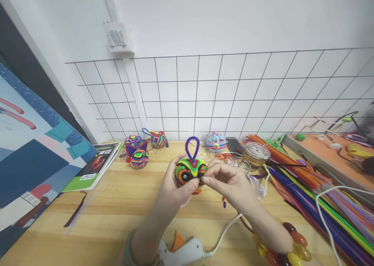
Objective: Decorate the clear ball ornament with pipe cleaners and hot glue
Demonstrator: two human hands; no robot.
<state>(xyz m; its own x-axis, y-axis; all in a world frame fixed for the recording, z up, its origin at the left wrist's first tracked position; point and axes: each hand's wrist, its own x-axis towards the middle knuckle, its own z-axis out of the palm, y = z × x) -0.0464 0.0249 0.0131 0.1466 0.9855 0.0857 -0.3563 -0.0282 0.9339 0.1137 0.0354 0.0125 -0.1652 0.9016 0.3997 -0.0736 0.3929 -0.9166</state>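
Observation:
A round ornament made of coloured pipe cleaners, with two dark eyes and a purple loop on top, is held up over the table's middle. My left hand wraps round its left side, thumb across the front below an eye. The fingertips of my right hand pinch at the eye on its right side; whether a small piece sits between them is hidden. Below my wrists lies a white glue gun with an orange trigger.
Finished pipe-cleaner ornaments stand at the back left, with a blue-and-pink one at the back centre. Bundled pipe cleaners, a spool and white cable occupy the right. A book and tassel lie left.

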